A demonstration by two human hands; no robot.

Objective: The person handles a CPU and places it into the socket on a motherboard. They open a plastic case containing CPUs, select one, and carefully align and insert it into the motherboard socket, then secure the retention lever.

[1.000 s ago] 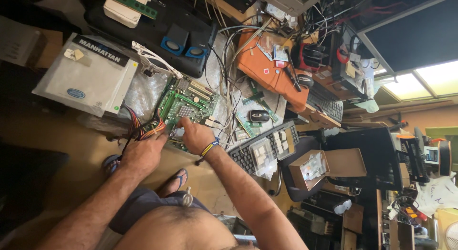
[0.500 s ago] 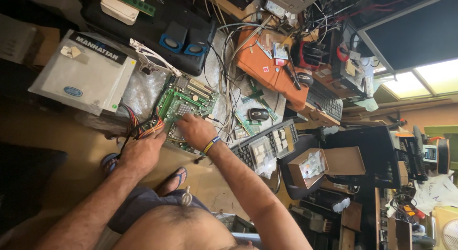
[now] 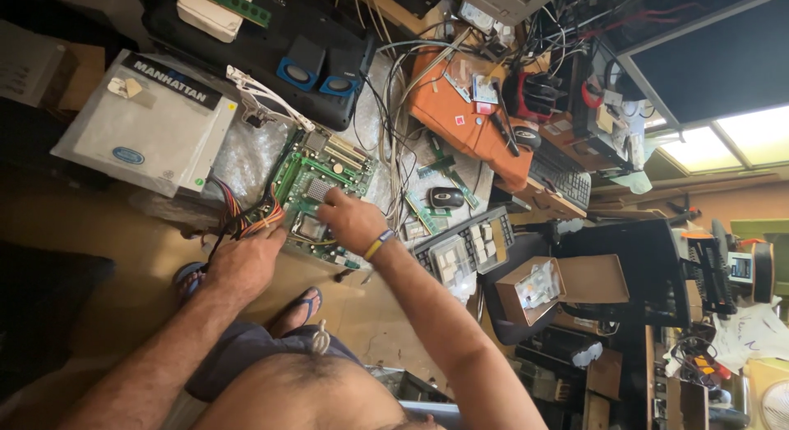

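The right hand (image 3: 349,222) lies on the green motherboard (image 3: 319,188), fingers curled down over the board next to the square processor socket (image 3: 312,227) — whether they pinch a small part or only press on it I cannot tell from this angle. A yellow-and-blue wristband (image 3: 379,244) sits at that wrist. The left hand (image 3: 246,262) is at the board's near edge, fingers closed around a bundle of red, orange and yellow power wires (image 3: 242,220) that runs onto the board.

The motherboard rests on crinkled clear plastic wrap (image 3: 246,151) on the floor, just ahead of the person's sandalled feet (image 3: 297,308).

To do this well, I judge the wire bundle should be held taut and clear of the socket, and the right fingers should press straight down, not at a slant, so no pins bend.

Packages round about: a flat white rectangular box (image 3: 144,126) with a black strip along one edge and a small blue oval label lies left of the board; an open brown cardboard box (image 3: 534,289) holding clear bags sits to the right, past a dark keyboard (image 3: 464,245) — and an orange case (image 3: 468,118) with small stickers lies beyond a black mouse (image 3: 448,197).
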